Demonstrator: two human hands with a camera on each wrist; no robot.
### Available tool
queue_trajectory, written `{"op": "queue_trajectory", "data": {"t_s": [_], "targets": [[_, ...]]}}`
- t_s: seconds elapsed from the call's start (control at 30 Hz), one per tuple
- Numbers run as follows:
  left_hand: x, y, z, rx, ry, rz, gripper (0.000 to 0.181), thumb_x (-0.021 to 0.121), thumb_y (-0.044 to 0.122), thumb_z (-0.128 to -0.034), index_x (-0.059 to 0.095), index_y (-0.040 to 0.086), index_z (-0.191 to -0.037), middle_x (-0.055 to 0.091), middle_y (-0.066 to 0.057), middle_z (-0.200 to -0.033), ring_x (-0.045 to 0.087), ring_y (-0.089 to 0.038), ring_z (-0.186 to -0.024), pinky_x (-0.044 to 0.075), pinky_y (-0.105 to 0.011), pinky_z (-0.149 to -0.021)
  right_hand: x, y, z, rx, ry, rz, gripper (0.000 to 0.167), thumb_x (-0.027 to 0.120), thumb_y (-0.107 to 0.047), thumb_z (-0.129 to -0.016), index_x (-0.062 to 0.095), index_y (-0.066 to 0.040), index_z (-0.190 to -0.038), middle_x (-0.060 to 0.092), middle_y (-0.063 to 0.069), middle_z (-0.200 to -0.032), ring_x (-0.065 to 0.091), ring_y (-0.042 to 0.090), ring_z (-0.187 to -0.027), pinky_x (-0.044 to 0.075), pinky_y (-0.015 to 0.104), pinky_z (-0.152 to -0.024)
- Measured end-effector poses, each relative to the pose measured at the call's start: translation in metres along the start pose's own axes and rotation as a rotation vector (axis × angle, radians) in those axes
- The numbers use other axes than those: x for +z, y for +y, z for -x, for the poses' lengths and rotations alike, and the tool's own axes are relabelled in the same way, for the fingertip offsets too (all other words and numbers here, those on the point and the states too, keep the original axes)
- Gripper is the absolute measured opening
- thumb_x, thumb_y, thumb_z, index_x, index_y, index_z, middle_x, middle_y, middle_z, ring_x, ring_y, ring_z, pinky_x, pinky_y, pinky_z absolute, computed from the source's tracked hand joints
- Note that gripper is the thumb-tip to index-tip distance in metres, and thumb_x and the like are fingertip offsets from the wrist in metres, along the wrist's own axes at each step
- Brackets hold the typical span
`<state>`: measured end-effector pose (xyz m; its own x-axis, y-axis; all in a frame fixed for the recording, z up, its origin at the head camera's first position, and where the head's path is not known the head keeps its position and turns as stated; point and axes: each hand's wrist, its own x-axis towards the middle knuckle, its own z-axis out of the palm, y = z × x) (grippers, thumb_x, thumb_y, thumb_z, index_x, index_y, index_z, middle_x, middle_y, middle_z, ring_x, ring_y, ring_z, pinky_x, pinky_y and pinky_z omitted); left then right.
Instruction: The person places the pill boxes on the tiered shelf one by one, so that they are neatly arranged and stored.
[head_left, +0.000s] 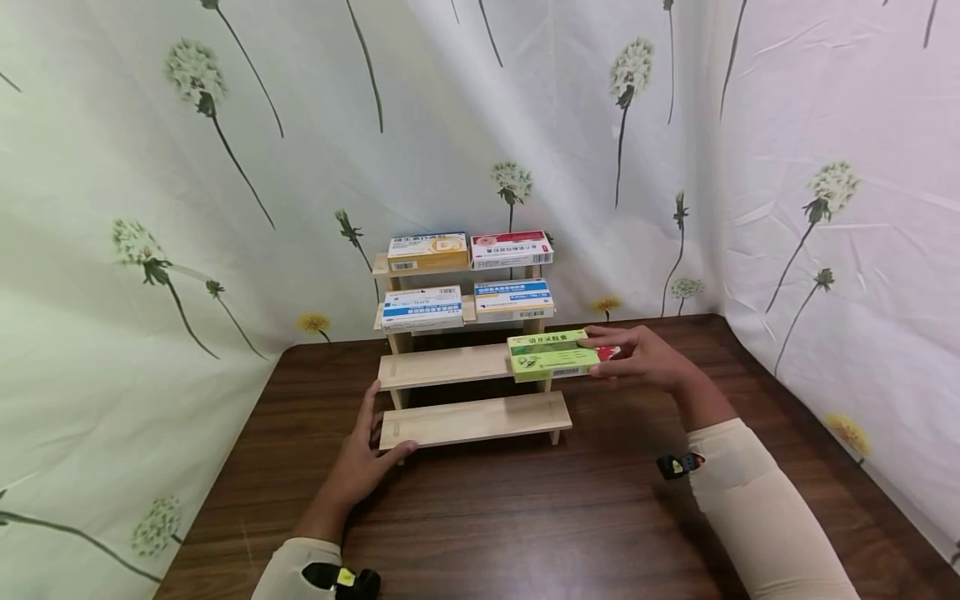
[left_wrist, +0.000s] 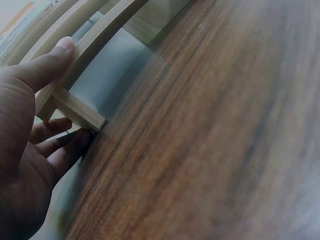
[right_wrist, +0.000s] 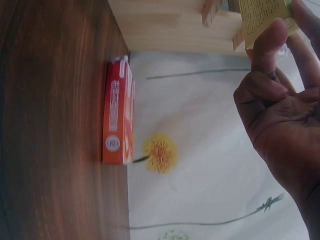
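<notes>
A stepped wooden rack stands on the table. My left hand grips its lower left end, thumb at the front edge of the bottom shelf and fingers round the side. The left wrist view shows those fingers beside a rack leg. My right hand pinches a green medicine box by its right end. The box is over the right part of the second shelf from the bottom; whether it touches the wood is unclear. In the right wrist view, only a yellowish printed side of this box shows.
On the top shelf lie an orange-and-white box and a red-and-white box. Two blue-and-white boxes, left and right, lie one shelf lower. A red-orange box rests on the table near the flowered curtain.
</notes>
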<state>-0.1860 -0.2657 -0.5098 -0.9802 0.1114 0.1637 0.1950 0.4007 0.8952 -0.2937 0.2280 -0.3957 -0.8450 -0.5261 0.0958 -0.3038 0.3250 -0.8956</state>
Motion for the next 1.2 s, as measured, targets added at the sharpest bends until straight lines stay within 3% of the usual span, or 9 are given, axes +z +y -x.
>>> {"op": "queue_trajectory", "data": {"t_s": [0.27, 0.4, 0.67, 0.97, 1.07, 1.2], "targets": [[0.0, 0.0, -0.001, -0.004, 0.002, -0.001, 0.119, 0.086, 0.022, -0.0981, -0.001, 0.048, -0.174, 0.047, -0.032, -0.165, 0.063, -0.047, -0.138, 0.062, -0.035, -0.089, 0.018, -0.006, -0.008, 0.034, -0.002, -0.063, 0.058, 0.088, -0.011, -0.093, 0.069, -0.008, -0.148, 0.038, 0.019, -0.176, 0.072, 0.015, -0.082, 0.065, 0.044, -0.064], [0.0, 0.0, -0.001, -0.004, 0.003, 0.0, 0.119, 0.086, 0.022, -0.0977, -0.001, 0.049, -0.174, 0.048, -0.031, -0.165, 0.064, -0.046, -0.136, 0.062, -0.033, -0.087, 0.028, -0.009, -0.011, 0.032, -0.009, -0.09, 0.059, 0.088, -0.01, -0.094, 0.068, -0.008, -0.149, 0.037, 0.019, -0.177, 0.071, 0.015, -0.074, 0.064, 0.039, -0.062], [0.0, 0.0, -0.001, -0.013, 0.005, -0.001, 0.118, 0.086, 0.024, -0.0976, -0.001, 0.049, -0.174, 0.05, -0.029, -0.164, 0.065, -0.043, -0.134, 0.062, -0.034, -0.088, 0.048, -0.012, -0.018, 0.013, -0.028, -0.109, 0.058, 0.084, -0.01, -0.097, 0.066, -0.01, -0.152, 0.035, 0.022, -0.177, 0.072, 0.017, -0.063, 0.065, 0.043, -0.062], [0.0, -0.002, 0.001, -0.01, 0.006, -0.025, 0.119, 0.086, 0.026, -0.0978, -0.002, 0.048, -0.174, 0.051, -0.028, -0.163, 0.065, -0.042, -0.136, 0.062, -0.036, -0.093, 0.072, -0.018, -0.028, -0.059, -0.015, -0.049, 0.054, 0.083, -0.016, -0.099, 0.067, -0.015, -0.151, 0.042, 0.018, -0.174, 0.072, 0.041, -0.06, 0.064, 0.047, -0.062], [0.0, -0.001, 0.0, -0.009, 0.008, -0.018, 0.119, 0.086, 0.026, -0.0977, -0.002, 0.048, -0.174, 0.052, -0.029, -0.163, 0.066, -0.042, -0.134, 0.062, -0.035, -0.092, 0.082, -0.021, -0.033, -0.089, -0.019, -0.065, 0.052, 0.08, -0.013, -0.102, 0.066, -0.011, -0.152, 0.041, 0.021, -0.174, 0.072, 0.035, -0.057, 0.058, 0.04, -0.055], [0.0, -0.001, 0.0, -0.009, 0.007, -0.01, 0.119, 0.086, 0.025, -0.0975, -0.002, 0.045, -0.175, 0.05, -0.03, -0.164, 0.064, -0.044, -0.137, 0.062, -0.037, -0.094, 0.096, -0.024, -0.04, -0.064, -0.021, -0.104, 0.05, 0.078, -0.015, -0.104, 0.066, -0.014, -0.152, 0.04, 0.018, -0.175, 0.07, 0.021, -0.056, 0.044, 0.03, -0.049]]}}
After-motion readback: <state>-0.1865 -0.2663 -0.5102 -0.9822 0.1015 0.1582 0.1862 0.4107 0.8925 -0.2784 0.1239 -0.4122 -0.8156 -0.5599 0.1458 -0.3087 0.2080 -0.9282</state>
